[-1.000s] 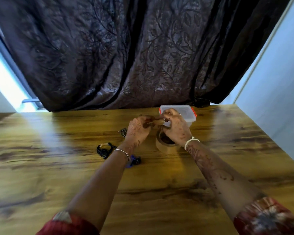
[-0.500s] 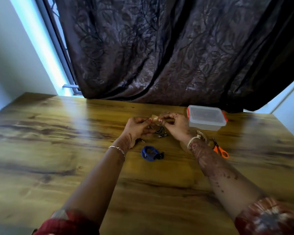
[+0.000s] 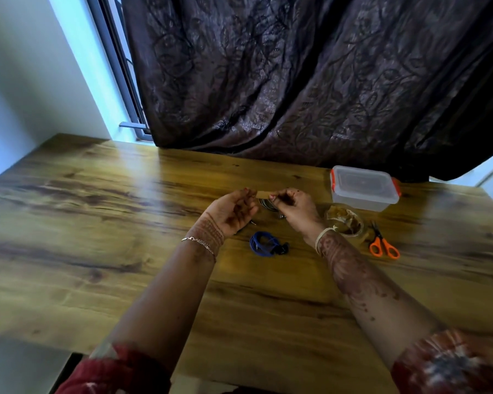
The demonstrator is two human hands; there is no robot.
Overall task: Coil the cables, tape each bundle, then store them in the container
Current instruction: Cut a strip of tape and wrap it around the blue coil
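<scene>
My left hand (image 3: pixel 234 211) and my right hand (image 3: pixel 293 209) pinch the two ends of a short strip of brown tape (image 3: pixel 264 194), held level just above the table. A grey coiled cable (image 3: pixel 269 206) lies under the strip, partly hidden by my right hand. A blue coiled cable (image 3: pixel 264 243) lies on the table nearer me, between my wrists. The brown tape roll (image 3: pixel 345 220) stands to the right of my right wrist. The clear plastic container (image 3: pixel 363 187) with orange clips and its lid on sits at the back right.
Orange-handled scissors (image 3: pixel 382 244) lie to the right of the tape roll. The wooden table (image 3: pixel 97 237) runs wide to the left. A dark curtain (image 3: pixel 296 81) hangs behind the table, and a window frame (image 3: pixel 117 66) shows at the back left.
The view swung left, so the hands and objects now sit further right in the frame. The hands have drawn slightly apart, and the tape strip now shows between the fingertips.
</scene>
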